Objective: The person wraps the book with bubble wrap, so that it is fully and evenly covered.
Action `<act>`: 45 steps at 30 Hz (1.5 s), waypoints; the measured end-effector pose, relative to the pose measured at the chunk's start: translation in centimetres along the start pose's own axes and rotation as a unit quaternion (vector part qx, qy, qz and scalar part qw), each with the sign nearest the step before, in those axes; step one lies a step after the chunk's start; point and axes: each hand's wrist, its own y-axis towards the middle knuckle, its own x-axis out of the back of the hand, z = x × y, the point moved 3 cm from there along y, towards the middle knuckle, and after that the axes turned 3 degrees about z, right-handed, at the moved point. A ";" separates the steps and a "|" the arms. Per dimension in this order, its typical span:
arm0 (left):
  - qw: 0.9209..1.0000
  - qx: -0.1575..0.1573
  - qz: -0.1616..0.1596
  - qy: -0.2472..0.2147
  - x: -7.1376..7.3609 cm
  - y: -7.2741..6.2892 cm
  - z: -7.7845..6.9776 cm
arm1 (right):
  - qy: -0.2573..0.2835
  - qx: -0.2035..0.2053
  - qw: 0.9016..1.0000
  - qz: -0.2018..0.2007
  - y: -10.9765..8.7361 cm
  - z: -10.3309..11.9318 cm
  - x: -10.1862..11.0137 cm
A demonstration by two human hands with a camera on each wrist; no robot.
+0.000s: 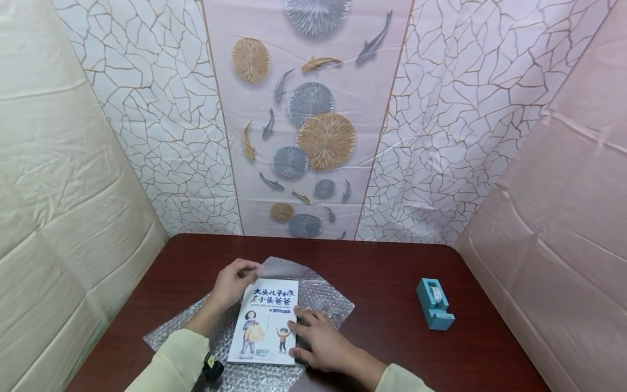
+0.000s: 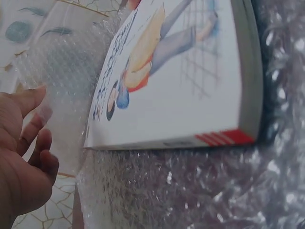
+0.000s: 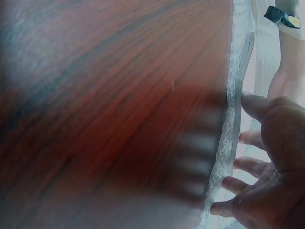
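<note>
A white book with a drawn woman and child on its cover lies face up on a sheet of bubble wrap, which spreads out past it on several sides. At the book's top left corner, my left hand pinches the far part of the wrap between thumb and finger. The left wrist view shows this part of the wrap raised beside the book. My right hand rests with spread fingers along the book's right edge, fingertips on the cover.
A blue tape dispenser with a roll of tape stands on the right of the dark red table. Patterned cloth hangs behind the table's far edge, and pale cloth walls close in both sides.
</note>
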 end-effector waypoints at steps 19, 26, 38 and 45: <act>0.994 -0.085 0.043 0.047 -0.6 -0.4 -1.4 | 0.003 0.010 1.000 -0.005 0.0 0.1 0.3; 0.991 -0.107 0.061 0.057 -0.5 -1.0 -1.6 | 0.002 0.009 1.000 -0.005 -0.1 0.3 0.4; 0.970 -0.153 0.175 0.062 -0.2 -1.8 -0.6 | 0.001 -0.004 1.000 0.009 0.0 0.0 0.3; 0.962 -0.159 0.212 0.064 -0.3 -2.2 0.1 | 0.001 -0.007 1.000 0.011 0.0 0.3 0.3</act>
